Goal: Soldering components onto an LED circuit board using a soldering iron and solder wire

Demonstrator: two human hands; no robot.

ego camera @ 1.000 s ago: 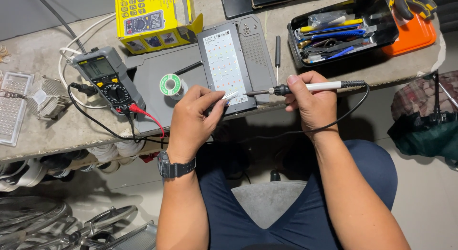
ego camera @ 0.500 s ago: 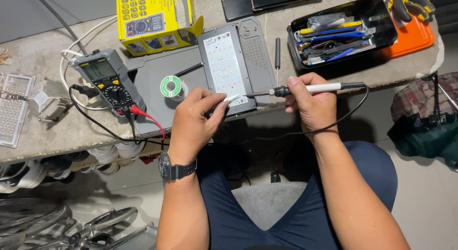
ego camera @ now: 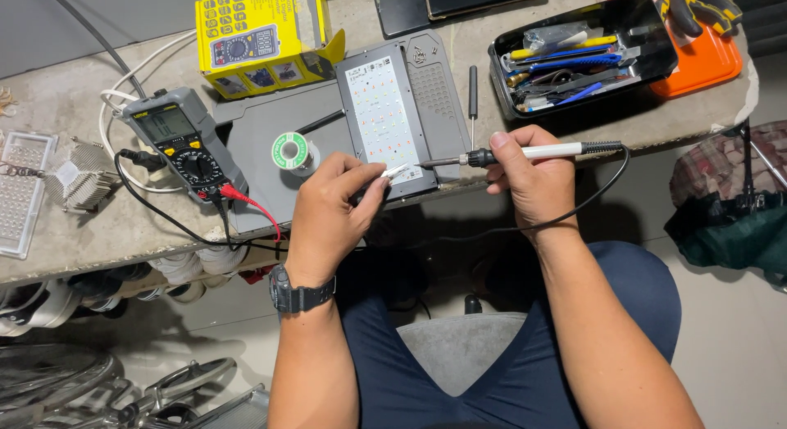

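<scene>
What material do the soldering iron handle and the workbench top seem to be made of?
Soldering iron handle: probably plastic; smooth, white, with a black collar. Workbench top: seemingly concrete or stone; grey, matte, speckled, with a rough edge.

Packages: one yellow cardboard box (ego camera: 264,37), rectangular, lying flat at the far left-centre of the table (ego camera: 98,232), with a picture of a meter and blue print on its top face; one end flap stands open to the right.

Screens: a grey rectangular display (ego camera: 167,122) on the upper face of the multimeter (ego camera: 184,146), near and left of the box. Two dark slab devices (ego camera: 447,1), likely a phone and a tablet, lie at the far edge, centre, their faces black.

Labels: a green round label on the solder spool (ego camera: 290,150), right of the multimeter.
</scene>
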